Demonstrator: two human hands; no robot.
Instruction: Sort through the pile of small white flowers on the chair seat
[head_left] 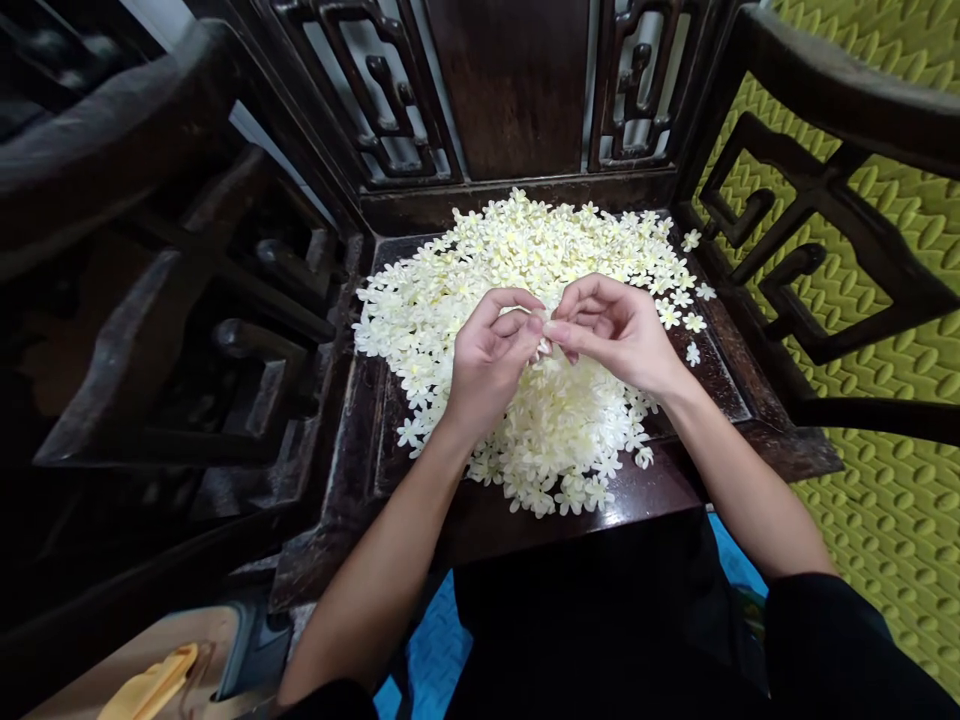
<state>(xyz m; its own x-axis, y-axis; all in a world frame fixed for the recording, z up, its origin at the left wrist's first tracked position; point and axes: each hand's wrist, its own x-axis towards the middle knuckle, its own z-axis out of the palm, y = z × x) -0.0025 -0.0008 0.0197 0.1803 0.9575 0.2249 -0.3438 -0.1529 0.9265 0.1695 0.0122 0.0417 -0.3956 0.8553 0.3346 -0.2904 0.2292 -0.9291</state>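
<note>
Above a broad pile of small white five-petalled flowers (517,245), my two hands meet at the fingertips. My left hand (491,355) is closed in a pinch, thumb against forefinger. Also pinched, my right hand (619,335) touches it from the other side. Between the fingertips shows a small white flower (543,346), partly hidden by the fingers. Just below the hands is a denser, blurred cluster of flowers (562,430), reaching the front edge of the dark wooden chair seat (660,480).
Carved chair arms stand at left (247,440) and right (847,200), with a panelled backrest (510,90) behind. A few loose flowers (693,353) lie along the seat's right side. Lower left, a yellow cloth-like item (154,685) rests on a beige surface. Textured green material (892,520) lies right.
</note>
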